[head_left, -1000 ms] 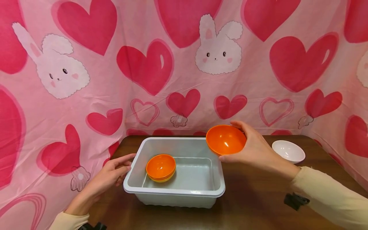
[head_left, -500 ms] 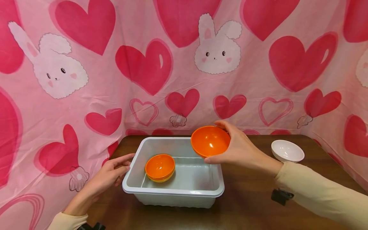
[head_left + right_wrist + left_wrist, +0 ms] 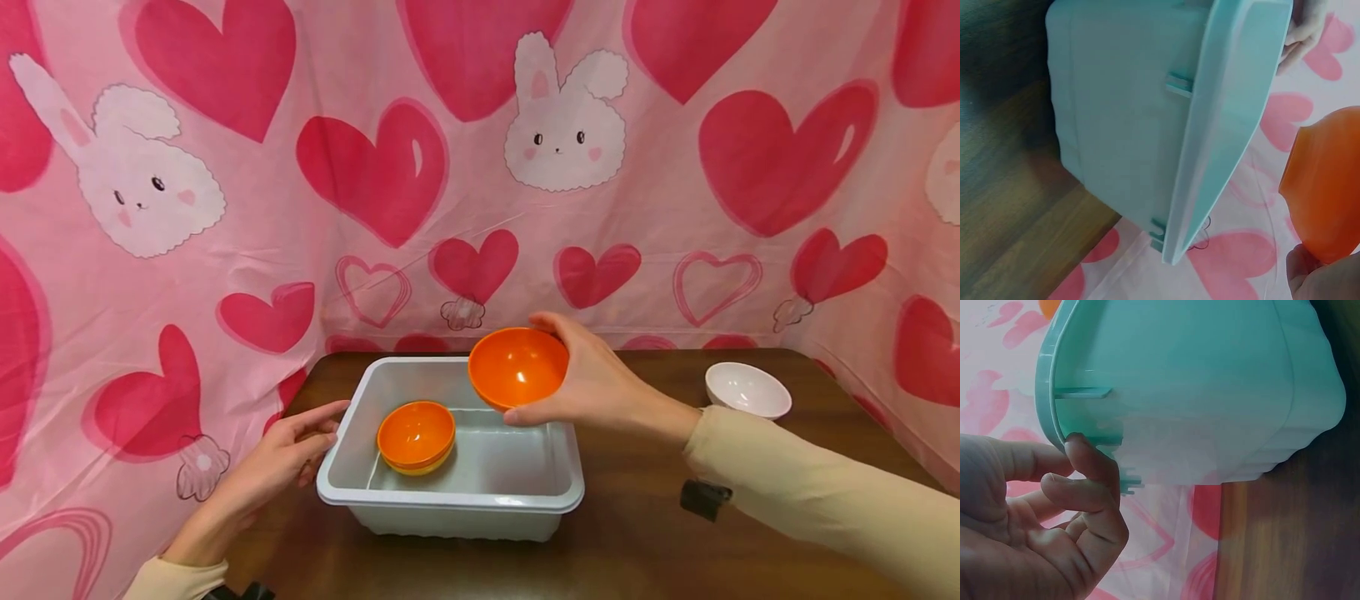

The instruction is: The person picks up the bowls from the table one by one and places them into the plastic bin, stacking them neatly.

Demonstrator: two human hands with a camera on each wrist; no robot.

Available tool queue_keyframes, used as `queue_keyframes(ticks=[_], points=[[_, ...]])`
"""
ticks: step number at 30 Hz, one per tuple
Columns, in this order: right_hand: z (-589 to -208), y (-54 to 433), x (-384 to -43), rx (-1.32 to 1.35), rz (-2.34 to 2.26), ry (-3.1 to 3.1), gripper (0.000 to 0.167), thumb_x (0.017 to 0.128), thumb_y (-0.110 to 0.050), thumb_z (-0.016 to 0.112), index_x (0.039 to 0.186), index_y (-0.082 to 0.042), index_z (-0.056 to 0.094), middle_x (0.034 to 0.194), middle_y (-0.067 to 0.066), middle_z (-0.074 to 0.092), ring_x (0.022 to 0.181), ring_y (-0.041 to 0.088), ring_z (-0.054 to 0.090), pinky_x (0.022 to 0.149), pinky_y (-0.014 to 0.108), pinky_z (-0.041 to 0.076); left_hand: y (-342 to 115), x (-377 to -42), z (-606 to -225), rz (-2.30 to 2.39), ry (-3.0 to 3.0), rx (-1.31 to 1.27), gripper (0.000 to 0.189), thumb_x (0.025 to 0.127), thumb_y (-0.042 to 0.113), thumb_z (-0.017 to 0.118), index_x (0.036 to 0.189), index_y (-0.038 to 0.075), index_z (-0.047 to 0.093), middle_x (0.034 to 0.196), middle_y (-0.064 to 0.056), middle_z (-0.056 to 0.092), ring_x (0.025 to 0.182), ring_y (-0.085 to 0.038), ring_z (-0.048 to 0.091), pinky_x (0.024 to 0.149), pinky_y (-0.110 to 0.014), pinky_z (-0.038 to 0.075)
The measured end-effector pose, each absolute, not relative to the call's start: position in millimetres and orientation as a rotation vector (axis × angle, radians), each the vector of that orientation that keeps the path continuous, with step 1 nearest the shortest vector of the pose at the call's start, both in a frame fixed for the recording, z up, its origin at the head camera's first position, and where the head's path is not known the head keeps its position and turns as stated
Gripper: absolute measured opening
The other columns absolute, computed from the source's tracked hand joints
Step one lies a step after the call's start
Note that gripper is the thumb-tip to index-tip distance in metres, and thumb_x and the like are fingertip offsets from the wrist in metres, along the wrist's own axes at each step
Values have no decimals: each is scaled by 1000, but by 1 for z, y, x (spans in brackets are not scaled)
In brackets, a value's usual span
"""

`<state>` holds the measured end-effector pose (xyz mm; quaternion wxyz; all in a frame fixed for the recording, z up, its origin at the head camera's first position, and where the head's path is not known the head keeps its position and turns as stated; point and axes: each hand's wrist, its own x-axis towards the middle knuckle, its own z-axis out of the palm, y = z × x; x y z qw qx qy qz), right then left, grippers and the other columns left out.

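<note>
In the head view my right hand (image 3: 592,375) holds an orange bowl (image 3: 517,367) tilted over the back part of a pale grey plastic basin (image 3: 450,500), thumb at the near side and fingers at the far side. Inside the basin, on the left, sits another orange bowl (image 3: 416,433) showing yellow along its underside. My left hand (image 3: 281,454) is at the basin's left rim; the left wrist view shows loosely bent fingers (image 3: 1094,465) with the tips right at the rim from outside. The right wrist view shows the held bowl (image 3: 1329,181) beside the basin's rim (image 3: 1210,125).
A white bowl (image 3: 748,390) stands on the brown wooden table (image 3: 645,533) at the back right. Pink cloth (image 3: 480,192) printed with hearts and rabbits hangs behind and at both sides.
My right hand has carried the orange bowl leftward, from the basin's right back corner to over its back middle. The left hand has stayed at the left rim.
</note>
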<state>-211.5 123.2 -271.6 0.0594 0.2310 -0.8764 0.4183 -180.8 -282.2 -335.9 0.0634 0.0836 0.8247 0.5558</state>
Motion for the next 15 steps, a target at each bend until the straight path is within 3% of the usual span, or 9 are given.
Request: queue_keyframes(ticks=[15], points=[[-257,102,-222,784,1272,-2662,107,63,-53,96,152,-20,45,135,-6,57,117,16,56,87,39,59,-282,-182,-338,1701,2485,293,53,104,4,57,154,-8,44,107,-18,63,53,-18,44,49,-27,43]])
